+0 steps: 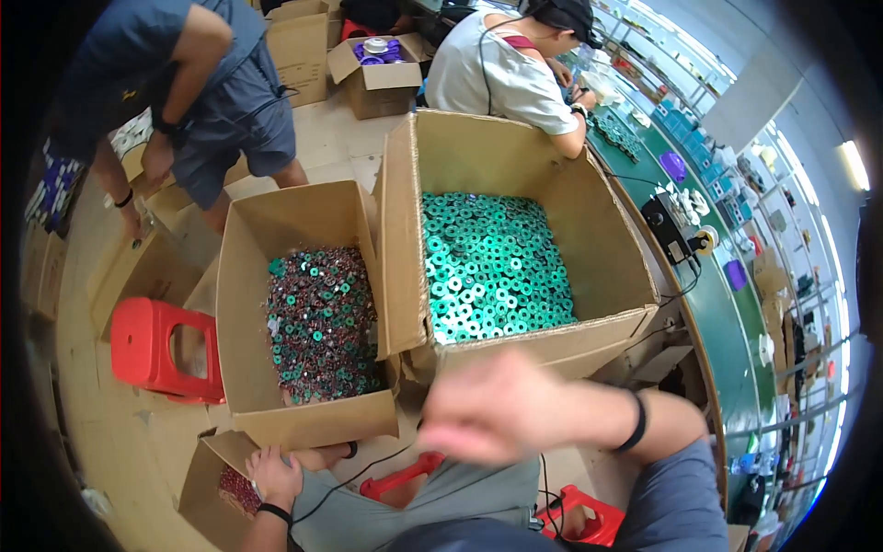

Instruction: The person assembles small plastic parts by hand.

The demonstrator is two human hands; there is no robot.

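Two ring-filled boxes (515, 239), two hands (487, 409)

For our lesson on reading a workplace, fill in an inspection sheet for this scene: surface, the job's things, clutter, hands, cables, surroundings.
Surface: pale floor carrying cartons; green workbench at right.
Job's things: large carton of green rings; smaller carton of mixed dark and green rings; low carton with red parts.
Clutter: red stools, more boxes behind.
Hands: left hand at the low carton; right hand blurred, grip unclear.
Cables: black lead across the lap.
Surroundings: two other people, shelving at right.
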